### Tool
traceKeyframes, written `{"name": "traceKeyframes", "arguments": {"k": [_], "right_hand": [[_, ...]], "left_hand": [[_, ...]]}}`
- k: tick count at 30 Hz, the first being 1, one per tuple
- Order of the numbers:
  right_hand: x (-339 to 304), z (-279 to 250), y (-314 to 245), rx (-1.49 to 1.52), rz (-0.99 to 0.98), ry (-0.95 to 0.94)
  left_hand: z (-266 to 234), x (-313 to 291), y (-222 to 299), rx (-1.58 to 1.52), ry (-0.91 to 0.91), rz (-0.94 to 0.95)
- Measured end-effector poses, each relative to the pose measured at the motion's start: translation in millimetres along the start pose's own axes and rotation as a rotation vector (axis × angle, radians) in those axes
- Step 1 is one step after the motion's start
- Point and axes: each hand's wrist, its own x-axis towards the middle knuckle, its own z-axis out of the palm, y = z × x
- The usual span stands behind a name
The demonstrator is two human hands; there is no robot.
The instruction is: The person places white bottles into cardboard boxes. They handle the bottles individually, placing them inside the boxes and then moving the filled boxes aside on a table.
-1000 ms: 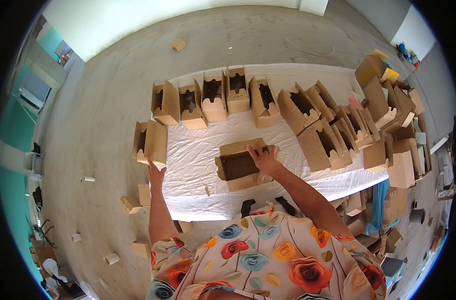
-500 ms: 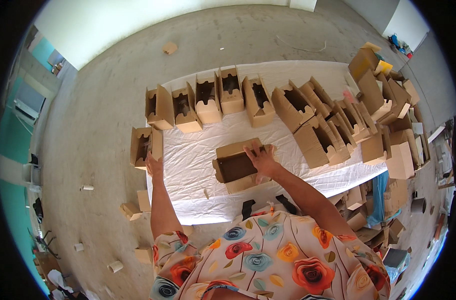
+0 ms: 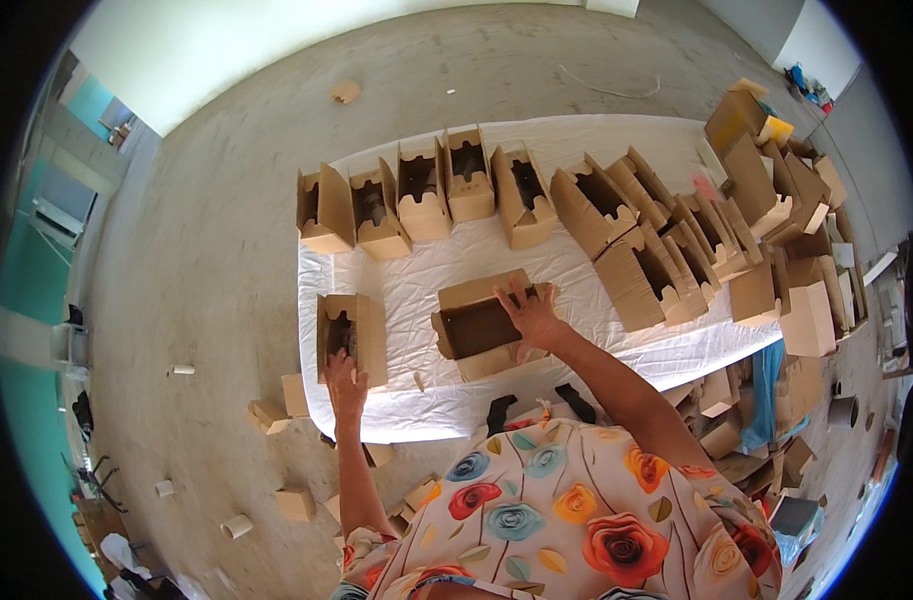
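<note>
At the left of the white-covered table, my left hand (image 3: 346, 384) grips the near end of an open cardboard box (image 3: 372, 340), its fingers over the rim. Some dark contents show inside, too shadowed to name. My right hand (image 3: 532, 322) lies with fingers spread across the right end of another open cardboard box (image 3: 473, 368) in the middle. Its fingers touch the far side and the thumb the near side. The dark inside of this box faces up, and its flaps stand outward.
Several open boxes (image 3: 423, 215) line the far edge. More boxes (image 3: 631, 292) stand packed together at the right, beside a tall cardboard pile (image 3: 811, 290). A small cardboard scrap (image 3: 418, 381) lies on the white cloth (image 3: 406, 290). Cardboard pieces (image 3: 268, 415) litter the floor.
My left hand has drawn the left box toward me and to the right, from the table's left edge further onto the cloth. My right hand stays on the middle box.
</note>
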Motion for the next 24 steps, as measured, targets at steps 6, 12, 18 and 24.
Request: {"name": "traceKeyframes", "arguments": {"k": [6,12,18,24], "right_hand": [[1.8,10.1,4.1,-0.042,-0.017,0.075],[-0.2,12.5,6.1,-0.017,0.0,0.087],[-5.4,1.9,1.1,0.089,-0.003,0.072],[-6.4,6.4,3.3,0.08,-0.025,0.107]], "left_hand": [[-37.0,34.2,30.3,-0.126,-0.247,-0.13],[-54.5,63.5,49.9,-0.258,-0.709,-0.907],[17.6,5.5,-9.2,0.261,-0.755,-0.293],[72.9,-13.0,-81.0,0.296,-0.92,-0.445]]}}
